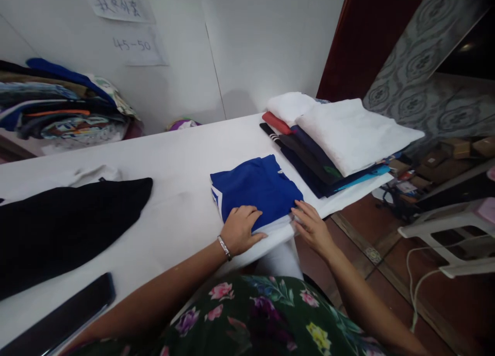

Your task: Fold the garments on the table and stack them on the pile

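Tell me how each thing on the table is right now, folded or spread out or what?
blue garment: folded, flat near the table edge
left hand: open, pressing on the blue garment
right hand: open, fingertips at its corner
pile of clothes: folded, stacked, white on top
black garment: spread out, unfolded
phone: lying flat, screen dark

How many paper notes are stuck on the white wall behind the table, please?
2. One note with handwritten characters sits at the top edge, partly cut off; the note reading 45-50 hangs just below it. More may lie beyond the frame.
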`<action>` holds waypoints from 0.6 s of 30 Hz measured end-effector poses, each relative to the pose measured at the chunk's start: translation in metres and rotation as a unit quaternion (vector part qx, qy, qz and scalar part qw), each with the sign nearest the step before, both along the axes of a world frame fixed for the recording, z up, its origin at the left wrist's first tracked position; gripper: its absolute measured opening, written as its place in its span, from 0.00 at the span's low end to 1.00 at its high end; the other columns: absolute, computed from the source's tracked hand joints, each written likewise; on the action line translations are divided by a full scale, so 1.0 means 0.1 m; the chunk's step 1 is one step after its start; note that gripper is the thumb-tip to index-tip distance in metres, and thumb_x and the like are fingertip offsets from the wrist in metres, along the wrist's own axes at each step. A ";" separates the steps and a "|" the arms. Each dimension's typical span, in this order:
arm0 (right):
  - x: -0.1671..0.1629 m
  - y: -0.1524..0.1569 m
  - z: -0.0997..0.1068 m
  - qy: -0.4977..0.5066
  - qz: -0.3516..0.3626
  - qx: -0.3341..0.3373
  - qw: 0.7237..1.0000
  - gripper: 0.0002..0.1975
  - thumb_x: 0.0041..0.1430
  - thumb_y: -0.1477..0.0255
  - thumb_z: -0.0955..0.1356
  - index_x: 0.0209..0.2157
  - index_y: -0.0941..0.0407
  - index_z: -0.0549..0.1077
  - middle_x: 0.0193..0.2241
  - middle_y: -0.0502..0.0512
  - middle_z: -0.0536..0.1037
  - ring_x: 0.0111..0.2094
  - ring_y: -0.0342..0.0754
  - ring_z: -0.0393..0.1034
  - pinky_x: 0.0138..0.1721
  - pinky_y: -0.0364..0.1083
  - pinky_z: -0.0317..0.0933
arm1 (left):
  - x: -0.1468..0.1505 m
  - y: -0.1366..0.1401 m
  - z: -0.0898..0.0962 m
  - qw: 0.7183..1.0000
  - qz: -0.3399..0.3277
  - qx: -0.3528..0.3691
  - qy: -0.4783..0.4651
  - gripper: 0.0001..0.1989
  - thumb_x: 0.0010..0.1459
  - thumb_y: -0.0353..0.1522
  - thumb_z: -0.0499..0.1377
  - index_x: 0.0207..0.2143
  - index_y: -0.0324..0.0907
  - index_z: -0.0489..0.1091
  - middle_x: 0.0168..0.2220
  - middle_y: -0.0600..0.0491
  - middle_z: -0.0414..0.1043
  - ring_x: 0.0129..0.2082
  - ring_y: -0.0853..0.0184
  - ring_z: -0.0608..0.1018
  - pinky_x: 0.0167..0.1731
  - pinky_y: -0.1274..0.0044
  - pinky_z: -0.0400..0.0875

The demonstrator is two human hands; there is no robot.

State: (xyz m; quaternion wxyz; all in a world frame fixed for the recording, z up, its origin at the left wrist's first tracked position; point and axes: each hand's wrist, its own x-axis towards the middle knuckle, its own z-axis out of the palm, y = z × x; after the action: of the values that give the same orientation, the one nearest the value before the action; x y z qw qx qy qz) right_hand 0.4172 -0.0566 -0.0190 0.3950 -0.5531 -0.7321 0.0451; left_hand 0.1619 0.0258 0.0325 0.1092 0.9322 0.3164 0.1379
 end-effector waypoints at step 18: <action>-0.47 -0.06 0.05 0.541 -0.142 -0.142 0.817 0.35 0.50 0.59 0.73 0.59 0.48 0.63 0.62 0.59 0.61 0.60 0.58 0.58 0.58 0.59 0.57 | -0.54 1.19 -0.05 0.963 0.261 0.035 -0.063 0.26 0.56 0.42 0.54 0.52 0.35 0.68 0.57 0.39 0.65 0.58 0.52 0.65 0.57 0.61 0.58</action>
State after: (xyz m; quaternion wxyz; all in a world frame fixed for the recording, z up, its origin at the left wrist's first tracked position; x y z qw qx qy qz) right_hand 0.3697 -0.0623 -0.0136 0.6462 -0.5874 -0.2994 0.3842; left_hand 0.1079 0.1449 0.0275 0.0559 0.8099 0.5363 0.2309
